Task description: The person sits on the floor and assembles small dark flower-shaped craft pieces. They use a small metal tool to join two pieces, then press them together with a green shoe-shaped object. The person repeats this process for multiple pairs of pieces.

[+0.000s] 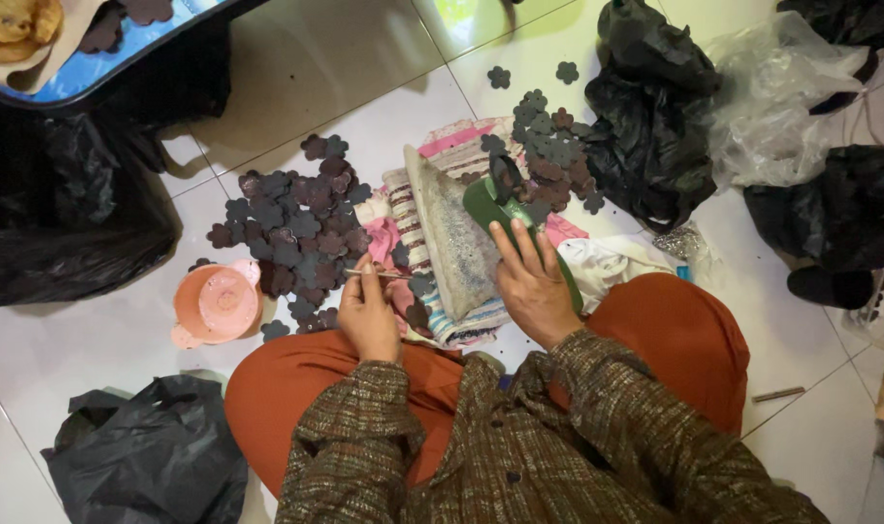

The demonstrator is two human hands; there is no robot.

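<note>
Flower-shaped cutouts are being worked one at a time by a person seated on the tiled floor [93, 340]. A thin metal pick or needle [379, 275] is being pinched between the closed fingers of the left hand [369, 315], its tip pointing at a dark cutout [421, 284] lying just beside a slanted grey board [451, 238]. A green-handled tool [505, 209] is being gripped by the right hand [534, 286] and pressed down against that board, which is propped on folded striped cloth [413, 218].

Judging by the two heaps, the job is being carried on somewhere in the middle — one large pile of cutouts [291, 233] is lying to the left of the board, a smaller one [548, 160] beyond its far end. Which heap is finished and which is waiting cannot be told. A few single pieces are scattered apart on the tiles, and a pink plastic bowl [216, 304] is sitting near the left pile — its contents cannot be made out. Black plastic bags [645, 107] are lying around.
</note>
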